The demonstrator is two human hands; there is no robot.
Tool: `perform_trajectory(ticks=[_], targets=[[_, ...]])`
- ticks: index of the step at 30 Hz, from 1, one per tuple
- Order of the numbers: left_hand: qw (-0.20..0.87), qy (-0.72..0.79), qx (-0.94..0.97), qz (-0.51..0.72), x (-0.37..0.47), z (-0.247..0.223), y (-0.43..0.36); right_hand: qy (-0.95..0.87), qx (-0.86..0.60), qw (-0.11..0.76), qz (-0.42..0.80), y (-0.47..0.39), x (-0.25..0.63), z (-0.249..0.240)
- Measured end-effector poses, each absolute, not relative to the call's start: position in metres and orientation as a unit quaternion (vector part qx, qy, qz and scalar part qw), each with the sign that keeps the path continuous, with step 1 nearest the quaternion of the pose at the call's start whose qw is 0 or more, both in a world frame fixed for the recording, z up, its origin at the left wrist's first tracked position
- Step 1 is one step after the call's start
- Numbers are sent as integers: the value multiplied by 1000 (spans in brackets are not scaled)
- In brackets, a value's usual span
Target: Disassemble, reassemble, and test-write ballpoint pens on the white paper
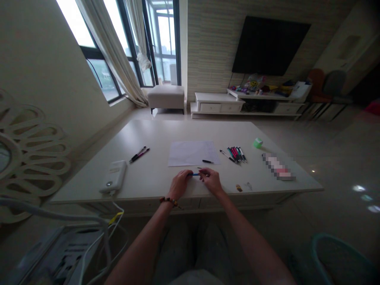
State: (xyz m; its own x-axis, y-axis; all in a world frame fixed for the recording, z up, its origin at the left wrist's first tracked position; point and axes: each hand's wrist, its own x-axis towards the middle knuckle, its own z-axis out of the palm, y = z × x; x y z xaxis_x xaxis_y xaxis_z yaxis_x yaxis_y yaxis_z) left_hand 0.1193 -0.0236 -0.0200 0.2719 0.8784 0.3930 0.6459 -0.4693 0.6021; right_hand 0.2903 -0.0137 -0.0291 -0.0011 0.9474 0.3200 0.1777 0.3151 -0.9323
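Just in front of the paper, my left hand (179,183) and my right hand (211,180) both pinch a blue pen (195,174), one at each end. Only its short blue middle shows; fingers cover the rest. On the white sheet of paper (190,152) beyond them lies a short black pen part (208,161). A tiny dark piece by my right fingertips is too small to name. To the right, several pens (236,154) lie in a bunch. Two more pens (139,154) lie at the left.
A white power bank (115,177) with a cable sits at the table's left front. Toward the right are a small green jar (258,143), a blurred-out pinkish item (278,168), a brown scrap (239,188) and a clear small item (248,186). The white table (154,132) has its edge near my wrists.
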Motion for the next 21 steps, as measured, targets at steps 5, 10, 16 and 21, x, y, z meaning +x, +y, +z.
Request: perform_trajectory(ticks=[5,10,16,21], targets=[[175,487,778,356,119,-18,-26,-607,-450,533,380,-15,291,-27],[182,474,788,350,120,-16,-28,-601,-452,519,407,-14,292,-28],[205,485,774,353,120,-15,-30,-570,-465,547,399,-10,297,-32],[243,516,715,404,119,-15,-29,-550,-559,583,211,3,325,-39]])
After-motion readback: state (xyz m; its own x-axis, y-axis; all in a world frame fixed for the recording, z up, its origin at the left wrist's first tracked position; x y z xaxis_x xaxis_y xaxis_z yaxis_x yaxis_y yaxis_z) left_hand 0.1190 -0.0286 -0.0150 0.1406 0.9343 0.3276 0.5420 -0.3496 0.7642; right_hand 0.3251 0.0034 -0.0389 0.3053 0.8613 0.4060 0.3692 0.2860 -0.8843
